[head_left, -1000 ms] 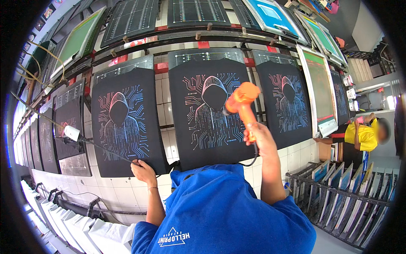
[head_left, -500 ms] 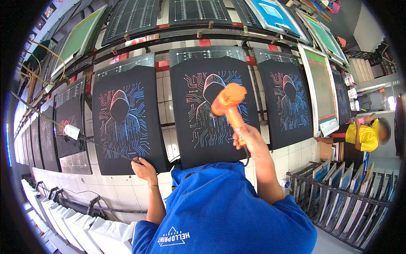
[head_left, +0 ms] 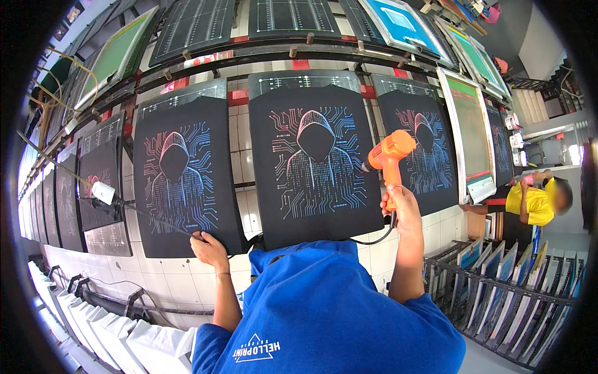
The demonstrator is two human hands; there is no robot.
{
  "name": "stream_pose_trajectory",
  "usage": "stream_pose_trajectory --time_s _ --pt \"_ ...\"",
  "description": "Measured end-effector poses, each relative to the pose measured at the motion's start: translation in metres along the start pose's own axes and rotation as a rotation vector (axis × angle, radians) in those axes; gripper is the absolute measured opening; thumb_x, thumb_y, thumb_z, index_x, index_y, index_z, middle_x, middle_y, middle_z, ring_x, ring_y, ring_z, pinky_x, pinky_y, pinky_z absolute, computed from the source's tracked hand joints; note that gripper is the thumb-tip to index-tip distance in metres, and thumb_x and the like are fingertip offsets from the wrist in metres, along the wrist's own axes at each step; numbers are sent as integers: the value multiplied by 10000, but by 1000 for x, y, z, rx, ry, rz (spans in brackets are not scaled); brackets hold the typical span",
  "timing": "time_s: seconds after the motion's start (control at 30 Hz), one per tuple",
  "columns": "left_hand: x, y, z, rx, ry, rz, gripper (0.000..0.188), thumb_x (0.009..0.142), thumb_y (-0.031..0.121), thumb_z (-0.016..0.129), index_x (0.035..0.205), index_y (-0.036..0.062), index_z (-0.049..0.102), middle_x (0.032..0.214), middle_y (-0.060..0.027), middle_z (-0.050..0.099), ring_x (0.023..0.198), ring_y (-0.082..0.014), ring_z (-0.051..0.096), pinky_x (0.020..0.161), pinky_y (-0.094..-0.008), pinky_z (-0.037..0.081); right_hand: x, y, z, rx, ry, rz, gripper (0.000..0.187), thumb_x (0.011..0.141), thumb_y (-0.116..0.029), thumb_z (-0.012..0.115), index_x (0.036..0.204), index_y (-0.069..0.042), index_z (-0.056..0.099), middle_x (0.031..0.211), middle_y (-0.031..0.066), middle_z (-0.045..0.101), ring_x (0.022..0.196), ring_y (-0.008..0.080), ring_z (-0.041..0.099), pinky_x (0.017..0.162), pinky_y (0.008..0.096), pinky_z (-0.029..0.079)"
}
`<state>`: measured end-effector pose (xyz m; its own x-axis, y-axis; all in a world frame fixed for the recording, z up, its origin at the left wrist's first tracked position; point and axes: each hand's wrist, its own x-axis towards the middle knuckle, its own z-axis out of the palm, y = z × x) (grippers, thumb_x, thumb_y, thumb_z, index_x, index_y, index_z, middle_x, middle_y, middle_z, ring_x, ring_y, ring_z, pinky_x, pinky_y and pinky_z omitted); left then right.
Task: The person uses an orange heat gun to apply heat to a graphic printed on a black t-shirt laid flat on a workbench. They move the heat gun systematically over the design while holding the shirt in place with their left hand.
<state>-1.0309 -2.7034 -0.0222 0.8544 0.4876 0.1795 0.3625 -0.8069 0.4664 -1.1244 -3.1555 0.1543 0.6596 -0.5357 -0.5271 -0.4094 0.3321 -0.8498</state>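
Note:
My right hand is wrapped round the handle of an orange heat gun. Its nozzle points left, over the gap between the middle black T-shirt and the right black T-shirt. A dark cable drops from the handle toward my waist. My left hand pinches a thin dark cord at the lower edge of the left black T-shirt. That cord runs up to a hanging white plug or socket. All three shirts lie flat on boards, printed with a hooded figure amid circuit lines.
Framed printing screens stand at right and upper left. More boards line the far side past a dark rail. At lower right is a rack of screens. A person in yellow is at far right.
My right hand has swung the heat gun rightward, off the middle shirt's print toward the right shirt. My left hand keeps its grip on the cord, nearly still.

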Motion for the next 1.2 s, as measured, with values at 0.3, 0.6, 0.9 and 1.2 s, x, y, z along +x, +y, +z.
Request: stream_pose_trajectory --time_s 0.3,0.6,0.9,1.2 --pt "1 -7 7 -3 81 21 184 945 97 440 1008 -22 566 980 -186 614 946 -367 572 828 -440 430 -10 9 57 -19 -388 40 276 914 -289 617 1008 -36 559 751 23 585 641 122 604 522 243 483" --pt "7 -15 -3 103 143 -52 169 928 99 469 1036 47 588 1119 -131 573 1037 -344 517 896 -474 385 -10 8 50 -51 -501 67 264 924 -286 605 1022 -45 562 744 12 586 638 110 600 521 234 475" --pt "23 -32 25 307 220 -400 384 937 196 453 1309 198 549 1461 -116 390 1314 -385 356 1001 -558 390 0 -1 -35 -72 -153 8 257 901 -281 619 957 -37 560 752 34 588 619 134 617 485 238 481" --pt "20 -5 19 289 184 -447 433 947 287 414 1341 135 506 1460 -100 401 1344 -349 328 1049 -508 361 -10 4 22 -67 -522 65 265 928 -292 603 1022 -50 554 762 19 586 633 110 604 514 230 476"
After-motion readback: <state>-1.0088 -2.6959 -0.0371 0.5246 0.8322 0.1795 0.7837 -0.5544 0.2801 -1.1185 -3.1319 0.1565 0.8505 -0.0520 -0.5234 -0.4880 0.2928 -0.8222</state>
